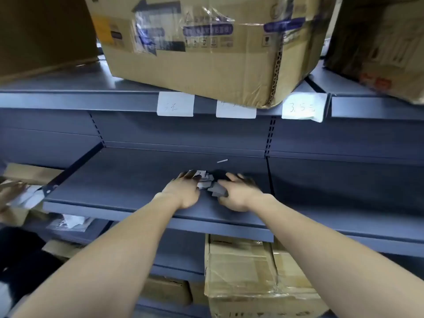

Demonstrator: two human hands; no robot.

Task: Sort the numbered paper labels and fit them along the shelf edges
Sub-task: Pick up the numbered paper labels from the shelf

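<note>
A small heap of paper labels [205, 182] lies on the grey middle shelf [128, 180]. My left hand [183, 191] rests on the heap's left side with fingers spread over the papers. My right hand [238, 193] presses on the right side, fingers curled over some labels; whether it grips any is blurred. Three white labels sit along the upper shelf edge [68, 101]: one at the left [175, 104], a middle one [236, 111] partly hidden by a box, and one reading 3.5 [302, 109].
A large taped cardboard box [206, 47] overhangs the upper shelf edge. More boxes stand at the top left [43, 31], the top right [378, 42] and below [252, 276]. Another person's hand [11, 191] with papers is at the far left. A small white strip [222, 160] lies on the shelf.
</note>
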